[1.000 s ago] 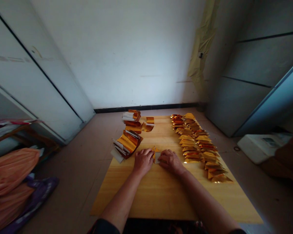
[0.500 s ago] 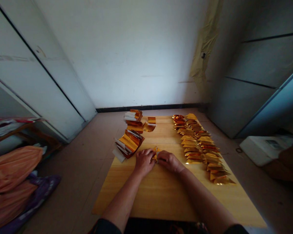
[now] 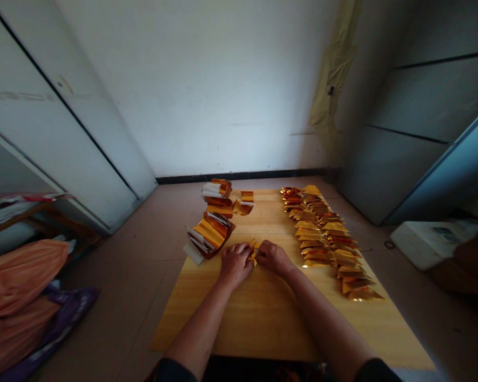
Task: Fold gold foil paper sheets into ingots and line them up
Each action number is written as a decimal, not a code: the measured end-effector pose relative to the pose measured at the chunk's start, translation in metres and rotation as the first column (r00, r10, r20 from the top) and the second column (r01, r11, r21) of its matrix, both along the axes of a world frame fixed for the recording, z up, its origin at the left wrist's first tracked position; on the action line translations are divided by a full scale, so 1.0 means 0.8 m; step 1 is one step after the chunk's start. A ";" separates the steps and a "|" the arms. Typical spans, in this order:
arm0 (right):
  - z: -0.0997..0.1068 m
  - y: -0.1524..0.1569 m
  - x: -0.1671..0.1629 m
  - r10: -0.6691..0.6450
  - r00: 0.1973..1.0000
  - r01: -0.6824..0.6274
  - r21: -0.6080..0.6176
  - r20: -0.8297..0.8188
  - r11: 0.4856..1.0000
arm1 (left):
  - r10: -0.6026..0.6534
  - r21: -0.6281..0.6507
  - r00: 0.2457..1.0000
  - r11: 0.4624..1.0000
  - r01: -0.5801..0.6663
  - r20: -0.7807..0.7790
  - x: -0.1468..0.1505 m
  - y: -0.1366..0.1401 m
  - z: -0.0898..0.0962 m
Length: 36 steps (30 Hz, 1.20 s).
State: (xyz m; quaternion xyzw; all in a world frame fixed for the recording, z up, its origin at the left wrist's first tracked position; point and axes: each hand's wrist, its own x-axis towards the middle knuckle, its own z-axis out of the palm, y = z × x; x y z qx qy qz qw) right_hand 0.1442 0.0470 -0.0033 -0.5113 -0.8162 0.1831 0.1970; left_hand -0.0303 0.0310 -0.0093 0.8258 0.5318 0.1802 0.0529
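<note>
A small piece of gold foil paper, partly folded, lies on the wooden table between my hands. My left hand is closed on its left side, fingers pressed together over the paper. From the other side my right hand pinches the paper's right edge with curled fingers. Much of the paper is hidden by the fingers. Just left of my left hand sits a curled stack of gold foil sheets with white backs. Rows of folded gold paper pieces stand to the right of my right hand.
The wooden table carries more foil sheets at its far left. Beyond it rises a white wall. Orange cloth and a purple bag lie at left; a white box is on the floor at right.
My right hand has shifted slightly up at the paper's right edge, its fingers more curled. The left hand stays in place.
</note>
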 end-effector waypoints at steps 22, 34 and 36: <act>0.003 -0.002 -0.003 -0.091 0.994 0.088 -0.055 -0.062 0.995 | 0.041 0.008 0.999 0.999 -0.041 -0.020 0.006 -0.004 0.004; -0.012 -0.005 0.006 -0.089 0.961 0.095 0.012 -0.262 0.995 | 0.036 0.027 0.999 0.999 -0.037 0.017 0.008 -0.005 0.004; -0.013 -0.004 0.006 -0.107 0.955 0.120 0.030 -0.277 0.992 | 0.037 0.029 0.999 0.999 -0.037 0.013 0.008 -0.005 0.006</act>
